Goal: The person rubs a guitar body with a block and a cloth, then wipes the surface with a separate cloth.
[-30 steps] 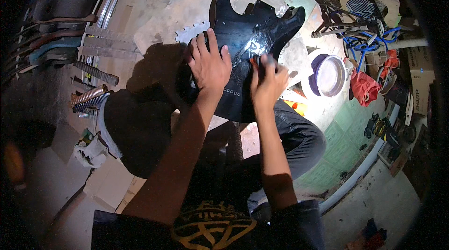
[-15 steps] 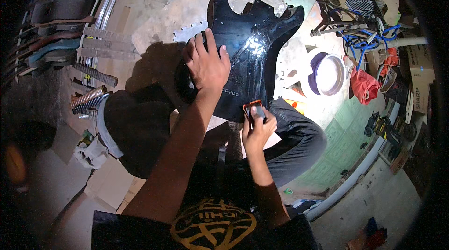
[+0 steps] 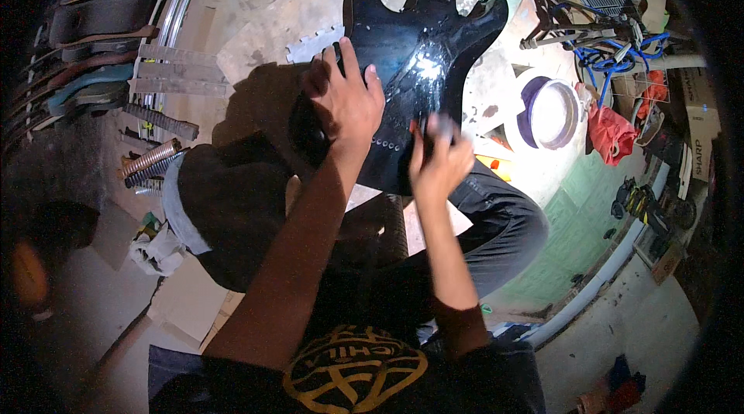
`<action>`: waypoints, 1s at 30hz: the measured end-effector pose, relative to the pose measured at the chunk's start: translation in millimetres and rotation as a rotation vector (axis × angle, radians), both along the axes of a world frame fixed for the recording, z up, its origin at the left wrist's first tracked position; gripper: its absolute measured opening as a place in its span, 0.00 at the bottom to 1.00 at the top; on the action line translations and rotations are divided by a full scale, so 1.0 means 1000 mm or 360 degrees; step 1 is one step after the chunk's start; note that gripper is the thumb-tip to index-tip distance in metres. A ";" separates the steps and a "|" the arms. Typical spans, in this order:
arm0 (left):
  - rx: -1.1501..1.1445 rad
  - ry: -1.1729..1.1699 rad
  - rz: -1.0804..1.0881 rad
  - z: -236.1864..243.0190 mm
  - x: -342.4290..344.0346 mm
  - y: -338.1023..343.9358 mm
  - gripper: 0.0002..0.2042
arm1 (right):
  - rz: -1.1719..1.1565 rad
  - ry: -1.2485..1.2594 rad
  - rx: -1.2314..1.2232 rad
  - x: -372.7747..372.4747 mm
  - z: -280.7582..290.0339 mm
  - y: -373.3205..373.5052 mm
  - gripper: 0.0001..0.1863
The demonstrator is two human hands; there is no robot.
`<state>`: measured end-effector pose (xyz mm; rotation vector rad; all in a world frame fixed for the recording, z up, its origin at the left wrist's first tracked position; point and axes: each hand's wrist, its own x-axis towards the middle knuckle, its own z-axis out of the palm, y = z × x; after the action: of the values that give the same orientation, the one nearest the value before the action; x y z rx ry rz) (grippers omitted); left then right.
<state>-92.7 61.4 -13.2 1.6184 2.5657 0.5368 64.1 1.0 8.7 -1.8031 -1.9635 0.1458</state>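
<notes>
A glossy black electric guitar body (image 3: 399, 96) lies across my lap, its horns pointing away from me and a wet-looking glare on its right half. My left hand (image 3: 349, 108) rests flat on the left part of it, fingers spread. On the lower right of the face, my right hand (image 3: 443, 162) grips a small dark sanding block with an orange edge (image 3: 414, 133). Motion blurs those fingertips, and the hand hides most of the block. A row of small holes (image 3: 386, 143) runs across the body between my hands.
To the right stands a round bowl (image 3: 552, 113) of pale liquid with a purple inner wall. Beyond it are a red bag (image 3: 612, 135), blue cord (image 3: 616, 61) and cardboard boxes (image 3: 701, 143). Several curved dark bodies (image 3: 101, 18) are stacked at far left, near coiled springs (image 3: 155, 158).
My right hand has slid the block up the guitar body, away from me and slightly right. The left hand keeps its place on the body. The view has shifted slightly.
</notes>
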 end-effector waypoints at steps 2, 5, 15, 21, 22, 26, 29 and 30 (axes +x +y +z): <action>0.0014 -0.0038 -0.0005 -0.001 0.000 -0.004 0.30 | 0.0012 -0.0003 -0.0030 -0.016 0.009 0.052 0.21; 0.0058 -0.0043 0.0022 -0.003 -0.005 -0.005 0.30 | 0.0142 0.0054 -0.0063 0.005 0.002 -0.007 0.23; 0.0032 -0.0107 0.0009 0.000 -0.004 -0.007 0.30 | 0.0085 -0.0033 -0.0082 -0.006 0.005 0.038 0.21; -0.0082 -0.0041 0.0031 0.008 0.000 -0.006 0.30 | 0.0021 -0.0026 -0.0015 0.013 0.000 -0.041 0.23; -0.0070 -0.0078 0.0029 0.005 0.000 -0.003 0.30 | 0.0011 -0.0081 0.0034 0.004 0.001 -0.005 0.20; -0.0020 -0.0109 -0.0002 0.001 -0.003 -0.006 0.30 | 0.0037 -0.0018 -0.0052 -0.003 0.003 0.033 0.19; -0.0034 -0.0051 0.0030 0.004 -0.006 -0.002 0.30 | 0.0096 -0.0039 -0.0112 0.023 0.002 -0.072 0.23; -0.0042 -0.0032 0.0016 0.007 -0.003 -0.004 0.30 | 0.0012 -0.0051 -0.0217 0.024 0.009 -0.089 0.25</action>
<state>-96.0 57.6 -5.7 1.5843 2.5569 0.5147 88.4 -87.8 17.4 -1.8944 -2.0266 0.2604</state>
